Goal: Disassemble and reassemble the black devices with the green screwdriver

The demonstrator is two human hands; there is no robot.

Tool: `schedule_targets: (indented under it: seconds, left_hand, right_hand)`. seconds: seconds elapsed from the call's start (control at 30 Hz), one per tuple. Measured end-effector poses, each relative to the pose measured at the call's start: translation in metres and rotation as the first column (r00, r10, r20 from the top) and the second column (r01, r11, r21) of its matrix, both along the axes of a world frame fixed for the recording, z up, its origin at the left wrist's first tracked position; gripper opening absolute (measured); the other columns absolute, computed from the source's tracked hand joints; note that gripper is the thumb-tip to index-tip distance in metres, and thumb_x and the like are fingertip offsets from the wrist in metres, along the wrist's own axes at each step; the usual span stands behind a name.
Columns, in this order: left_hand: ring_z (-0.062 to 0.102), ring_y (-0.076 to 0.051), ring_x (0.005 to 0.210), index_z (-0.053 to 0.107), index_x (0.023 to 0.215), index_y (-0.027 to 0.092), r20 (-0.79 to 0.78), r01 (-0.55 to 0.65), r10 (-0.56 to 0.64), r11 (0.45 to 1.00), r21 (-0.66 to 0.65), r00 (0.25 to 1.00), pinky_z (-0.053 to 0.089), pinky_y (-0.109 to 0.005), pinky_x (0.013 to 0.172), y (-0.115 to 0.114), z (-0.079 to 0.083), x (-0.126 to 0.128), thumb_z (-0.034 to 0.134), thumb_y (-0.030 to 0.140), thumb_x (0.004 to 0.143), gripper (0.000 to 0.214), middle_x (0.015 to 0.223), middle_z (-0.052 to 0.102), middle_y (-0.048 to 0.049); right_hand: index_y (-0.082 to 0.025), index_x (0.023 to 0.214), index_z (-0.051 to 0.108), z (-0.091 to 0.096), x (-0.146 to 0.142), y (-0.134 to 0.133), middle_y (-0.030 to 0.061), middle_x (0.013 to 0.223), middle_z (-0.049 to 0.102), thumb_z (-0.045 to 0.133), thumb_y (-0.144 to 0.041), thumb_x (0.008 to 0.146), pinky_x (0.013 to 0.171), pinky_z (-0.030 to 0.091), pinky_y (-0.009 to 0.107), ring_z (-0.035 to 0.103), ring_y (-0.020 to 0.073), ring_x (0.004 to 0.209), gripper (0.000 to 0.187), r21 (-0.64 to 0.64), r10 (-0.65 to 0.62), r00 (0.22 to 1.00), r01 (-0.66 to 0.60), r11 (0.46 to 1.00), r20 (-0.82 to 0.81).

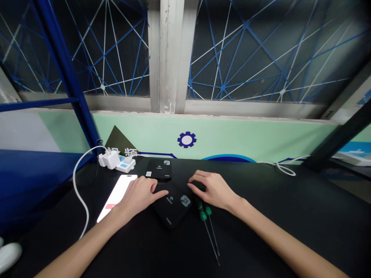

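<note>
- Behind a black work table [261, 235] runs a mint-green wall panel [220, 141] printed with a dark blue gear emblem [187, 139]; above it, a metal-framed window [166, 58] looks onto a blue and white rope net [255, 61].
- A blue metal frame [68, 79] rises at the table's left end.
- At the table's far left edge, a white plug [109, 159] sits in a white power strip [125, 165], and a white cable [77, 189] loops down from the plug towards the near side of the table.
- A smartphone [116, 197] lies lit, its white screen showing a red patch, just beside the left hand [139, 195].
- A flat black case [171, 206] with a small label lies at an angle between the hands, and a second one [159, 169] lies just beyond it.
- The left fingers [152, 186] lie loosely extended on the near case's upper edge, with the thumb across its top, not closed around it.
- The right hand [211, 189] sits at the case's other side, fingers curved; I cannot tell whether they grip anything.
- Two green-handled screwdrivers [203, 215] lie side by side just below the right hand, near the case.
</note>
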State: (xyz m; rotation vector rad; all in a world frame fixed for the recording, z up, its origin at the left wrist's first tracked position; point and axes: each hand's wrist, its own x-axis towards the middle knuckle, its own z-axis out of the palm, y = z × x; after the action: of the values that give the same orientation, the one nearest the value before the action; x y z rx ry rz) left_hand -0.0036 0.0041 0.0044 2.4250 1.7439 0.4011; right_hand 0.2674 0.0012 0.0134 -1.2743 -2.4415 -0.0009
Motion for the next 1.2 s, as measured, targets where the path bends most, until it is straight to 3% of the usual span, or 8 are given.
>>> schedule_targets:
  seconds: [0.1,0.37,0.67,0.83,1.0,1.1,1.2]
  left_hand:
    - [0.041,-0.015,0.049,0.035,0.055,0.02,0.019,0.005,-0.005,1.0,-0.002,1.0,0.019,-0.028,0.05,0.0,-0.005,0.003,0.055,0.064,0.088,0.058,0.051,0.048,0.0018]
    - [0.039,-0.015,0.047,0.031,0.054,0.021,0.049,0.05,-0.05,0.999,0.015,0.998,0.019,-0.028,0.051,-0.003,-0.014,0.009,0.05,0.058,0.092,0.056,0.049,0.044,0.0019]
    - [0.05,-0.015,0.052,0.044,0.059,0.021,0.122,0.151,-0.152,0.988,0.011,0.981,0.028,-0.027,0.052,-0.011,-0.01,0.013,0.049,0.043,0.095,0.043,0.056,0.054,0.0023]
    - [0.056,-0.017,0.06,0.06,0.077,0.023,0.098,0.217,-0.218,0.976,0.023,0.971,0.033,-0.027,0.056,-0.013,-0.008,0.013,0.05,0.04,0.096,0.027,0.064,0.061,0.0026]
    - [0.062,-0.018,0.071,0.064,0.098,0.024,0.119,0.216,-0.226,0.972,0.095,0.967,0.043,-0.029,0.062,-0.011,-0.012,0.012,0.047,0.037,0.098,0.022,0.086,0.067,-0.0003]
    - [0.065,-0.021,0.095,0.062,0.113,0.022,0.131,0.203,-0.234,0.955,0.216,0.963,0.05,-0.033,0.08,-0.007,-0.016,0.01,0.039,0.03,0.101,0.027,0.109,0.067,-0.005]
    - [0.055,-0.024,0.124,0.054,0.133,0.022,0.078,0.197,-0.23,0.933,0.3,0.97,0.044,-0.042,0.104,-0.003,-0.024,0.006,0.038,0.023,0.101,0.037,0.136,0.059,-0.0079]
  right_hand:
    - [-0.023,0.099,0.071,0.005,0.003,-0.001,0.0038,0.094,0.072,0.052,-0.039,0.096,0.067,0.042,0.03,0.067,0.0202,0.079,0.025,-0.055,-0.06,0.994,0.065,0.996,0.088]
    - [-0.024,0.089,0.07,0.012,0.003,-0.008,0.0037,0.088,0.07,0.065,-0.038,0.082,0.061,0.037,0.029,0.065,0.0213,0.072,0.017,-0.118,-0.079,0.979,0.102,0.988,0.191]
    - [-0.022,0.077,0.066,0.011,0.011,-0.009,0.0047,0.083,0.068,0.07,-0.03,0.076,0.064,0.043,0.031,0.064,0.022,0.073,0.009,-0.176,-0.094,0.992,0.108,0.978,0.087]
    - [-0.022,0.074,0.063,0.009,0.016,-0.007,0.0045,0.079,0.067,0.069,-0.029,0.075,0.059,0.039,0.03,0.063,0.0221,0.07,0.009,-0.157,-0.15,0.979,0.171,0.973,0.138]
    - [-0.022,0.078,0.063,0.011,0.019,-0.006,0.003,0.08,0.064,0.067,-0.03,0.078,0.056,0.033,0.029,0.06,0.02,0.067,0.009,-0.095,-0.178,0.97,0.195,0.976,0.163]
    - [-0.022,0.085,0.063,0.012,0.014,-0.009,0.0043,0.085,0.063,0.064,-0.033,0.083,0.061,0.037,0.03,0.06,0.0224,0.077,0.012,0.017,-0.15,0.984,0.149,0.989,0.101]
    - [-0.021,0.094,0.062,0.01,0.001,-0.016,0.006,0.092,0.064,0.061,-0.039,0.089,0.073,0.043,0.034,0.057,0.0234,0.087,0.019,0.062,0.011,1.0,-0.011,0.998,0.009]
